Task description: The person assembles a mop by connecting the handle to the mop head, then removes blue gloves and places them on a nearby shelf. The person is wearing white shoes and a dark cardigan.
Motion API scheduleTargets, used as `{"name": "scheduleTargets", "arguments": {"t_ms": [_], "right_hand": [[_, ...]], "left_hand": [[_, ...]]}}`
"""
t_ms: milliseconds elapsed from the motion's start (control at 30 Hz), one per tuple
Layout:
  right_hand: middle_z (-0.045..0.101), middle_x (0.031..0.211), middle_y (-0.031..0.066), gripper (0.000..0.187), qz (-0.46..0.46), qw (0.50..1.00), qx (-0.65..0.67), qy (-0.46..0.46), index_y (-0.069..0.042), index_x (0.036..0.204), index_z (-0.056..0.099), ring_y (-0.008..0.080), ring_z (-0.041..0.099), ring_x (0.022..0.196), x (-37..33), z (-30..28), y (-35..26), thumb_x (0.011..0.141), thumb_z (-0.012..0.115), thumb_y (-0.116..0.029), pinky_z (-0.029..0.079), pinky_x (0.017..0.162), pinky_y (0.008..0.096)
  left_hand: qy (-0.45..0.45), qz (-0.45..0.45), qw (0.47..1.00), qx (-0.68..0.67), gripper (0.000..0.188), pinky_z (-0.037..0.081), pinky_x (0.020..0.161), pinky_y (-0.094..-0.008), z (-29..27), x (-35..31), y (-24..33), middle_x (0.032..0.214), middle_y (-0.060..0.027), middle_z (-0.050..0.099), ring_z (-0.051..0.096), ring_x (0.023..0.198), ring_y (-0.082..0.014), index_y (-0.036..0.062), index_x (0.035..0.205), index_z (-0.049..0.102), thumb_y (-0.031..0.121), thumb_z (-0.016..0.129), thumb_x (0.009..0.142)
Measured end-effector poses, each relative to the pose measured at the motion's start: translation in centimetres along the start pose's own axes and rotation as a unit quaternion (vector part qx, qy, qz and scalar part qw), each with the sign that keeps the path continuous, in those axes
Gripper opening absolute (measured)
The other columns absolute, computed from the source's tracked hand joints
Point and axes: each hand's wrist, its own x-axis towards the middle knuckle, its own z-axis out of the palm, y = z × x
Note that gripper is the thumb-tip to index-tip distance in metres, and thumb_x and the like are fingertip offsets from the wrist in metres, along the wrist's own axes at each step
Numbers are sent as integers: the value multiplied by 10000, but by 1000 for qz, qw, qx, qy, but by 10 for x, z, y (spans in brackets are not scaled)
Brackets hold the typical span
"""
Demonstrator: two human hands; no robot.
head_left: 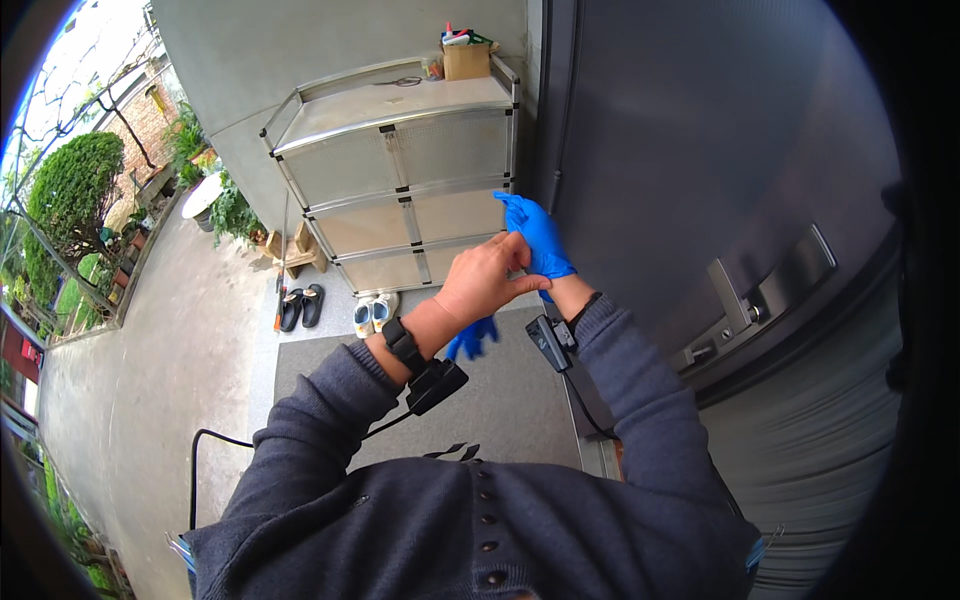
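My left hand (480,277), bare, reaches across with bent fingers and pinches the cuff of a blue disposable glove at my right wrist. That glove covers my right hand (537,238); at least one finger points out toward the upper left, while the others are partly hidden behind the left hand. A second blue glove (478,338) dangles limp beneath my left hand and wrist. What holds its upper end is hidden. Both wrists wear straps carrying small black devices, a box (437,387) on the left and a clip-like unit (552,342) on the right.
A metal-framed cabinet (405,160) stands ahead, with scissors (398,81) and a cardboard box (467,62) on top. White shoes (376,313) and black slippers (301,307) sit at its foot. A dark door (700,150) with a handle rises on the right. Black cables trail from both wrists.
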Motion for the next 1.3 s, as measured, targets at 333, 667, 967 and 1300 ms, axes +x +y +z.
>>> {"name": "scheduleTargets", "arguments": {"t_ms": [333, 667, 967, 1300], "right_hand": [[626, 764, 82, 271, 209, 934, 267, -114, -15, 1018, 678, 166, 562, 638, 35, -4, 71, 922, 507, -202, 445, 554, 317], [695, 1032, 122, 253, 72, 972, -214, -67, -66, 1061, 665, 232, 639, 942, -25, 37, 1, 909, 498, -180, 487, 824, 378], [642, 1130, 201, 303, -6, 924, -363, -124, -63, 1143, 617, 409, 589, 1058, -44, 59, -28, 878, 472, -56, 487, 875, 437], [555, 1275, 223, 458, -127, 861, -483, -94, -64, 1307, 526, 371, 498, 1230, -71, 71, -45, 859, 470, 8, 400, 1048, 399]], "left_hand": [[44, 50, 995, 80, 136, 518, 620, -405, 10, 10, -32, 768, -89, 655, 656, 715, -311, 80, 841, 550, 172, 635, 789], [62, -75, 990, 102, 150, 507, 613, -452, 1, 10, -87, 736, -110, 652, 640, 707, -358, 102, 880, 521, 187, 610, 795], [81, -89, 989, 87, 170, 507, 625, -425, -1, -4, -105, 773, -93, 655, 649, 734, -324, 117, 918, 525, 183, 604, 783], [55, -109, 992, 20, 213, 506, 710, -369, -11, -20, -107, 796, -86, 645, 650, 787, -277, 100, 987, 531, 145, 625, 801]]}}
